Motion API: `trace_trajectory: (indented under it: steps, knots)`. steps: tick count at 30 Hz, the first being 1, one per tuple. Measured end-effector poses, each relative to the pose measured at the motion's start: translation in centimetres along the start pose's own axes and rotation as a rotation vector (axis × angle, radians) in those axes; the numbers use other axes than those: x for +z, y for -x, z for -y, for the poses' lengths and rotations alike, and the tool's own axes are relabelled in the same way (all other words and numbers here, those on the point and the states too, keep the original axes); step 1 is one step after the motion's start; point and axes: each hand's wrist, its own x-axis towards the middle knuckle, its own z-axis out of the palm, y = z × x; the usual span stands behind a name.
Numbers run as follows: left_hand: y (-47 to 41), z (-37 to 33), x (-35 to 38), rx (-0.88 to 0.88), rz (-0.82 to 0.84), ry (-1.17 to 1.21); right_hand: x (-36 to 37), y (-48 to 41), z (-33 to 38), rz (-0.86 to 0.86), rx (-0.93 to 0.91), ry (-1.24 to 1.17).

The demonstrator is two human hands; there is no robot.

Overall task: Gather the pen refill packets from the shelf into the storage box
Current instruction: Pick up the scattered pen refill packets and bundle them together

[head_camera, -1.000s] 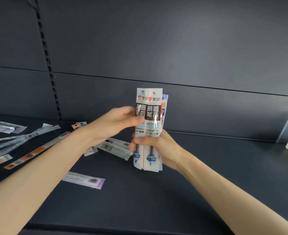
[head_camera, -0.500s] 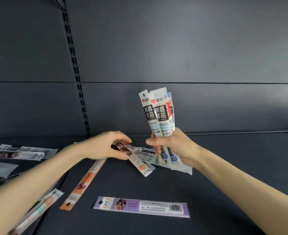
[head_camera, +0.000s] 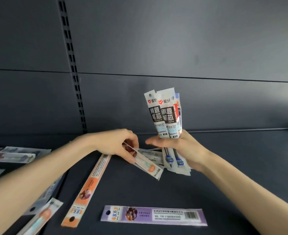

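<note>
My right hand [head_camera: 182, 150] holds an upright bundle of pen refill packets [head_camera: 163, 114], white with black labels. My left hand [head_camera: 116, 143] pinches one end of a clear packet with an orange tip [head_camera: 146, 165] that slants across the dark shelf [head_camera: 224, 158] over a few more flat packets [head_camera: 150, 154]. An orange packet [head_camera: 87, 190] lies along the shelf below my left hand. A purple packet [head_camera: 154, 215] lies crosswise at the front. The storage box is out of view.
More loose packets lie at the far left [head_camera: 11, 154] and under my left forearm at the lower left [head_camera: 39, 216]. A slotted upright [head_camera: 73, 70] runs up the grey back panel.
My left hand let go of the bundle, dropped left to the shelf and closed on the orange-tipped packet. The right hand keeps the bundle, now tilted. The view shifted left and the white box at right left the frame.
</note>
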Motion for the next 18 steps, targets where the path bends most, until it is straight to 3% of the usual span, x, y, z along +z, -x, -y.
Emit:
trace_trajectory:
  steps: [5, 13, 18]
  knots:
    - [0.2, -0.6, -0.3, 0.023, -0.035, 0.067, 0.1, 0.0, 0.2, 0.000, 0.052, -0.011]
    - [1.5, -1.3, -2.0, 0.019, -0.236, 0.042, 0.3, 0.0, 0.3, -0.027, 0.054, 0.005]
    - [3.7, -2.1, -3.8, 0.008, -0.235, 0.028, 0.2, 0.0, 0.5, -0.007, 0.038, 0.000]
